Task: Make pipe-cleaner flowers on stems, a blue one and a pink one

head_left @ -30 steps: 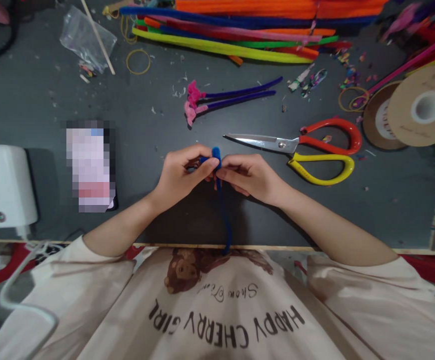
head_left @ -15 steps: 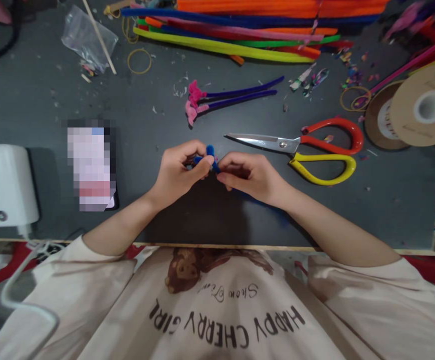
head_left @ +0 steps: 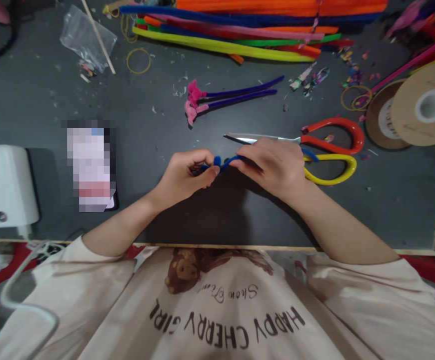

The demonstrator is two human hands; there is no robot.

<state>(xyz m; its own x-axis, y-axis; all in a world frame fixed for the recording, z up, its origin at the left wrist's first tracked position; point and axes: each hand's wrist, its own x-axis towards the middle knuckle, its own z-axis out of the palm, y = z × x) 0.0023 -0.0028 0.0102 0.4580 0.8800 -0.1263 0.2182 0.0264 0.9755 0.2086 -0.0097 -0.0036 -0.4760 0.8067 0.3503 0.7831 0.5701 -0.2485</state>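
Observation:
A blue pipe cleaner (head_left: 225, 164) runs between my two hands over the near part of the table. My left hand (head_left: 187, 175) is closed, pinching its bent end between thumb and fingers. Closed on the same pipe cleaner, my right hand (head_left: 273, 165) grips it a little further right, and its free end sticks out past the knuckles over the scissors. The scissors (head_left: 330, 122), with one red and one yellow handle, lie under and behind the right hand, which hides part of the blades. Two small pink pipe-cleaner shapes (head_left: 193, 102) on purple stems lie beyond my hands.
Colourful pipe cleaners (head_left: 225, 44) lie in a bundle along the far side. Ribbon spools (head_left: 408, 120) stand at the right. At the left are a phone (head_left: 90, 165), a white power bank (head_left: 5, 185) with a cable, a plastic bag (head_left: 86, 37) and a rubber band (head_left: 138, 61).
My right hand has moved right and slightly away from me, drawing the blue pipe cleaner out between the hands. My left hand has shifted slightly right, still pinching the bent end.

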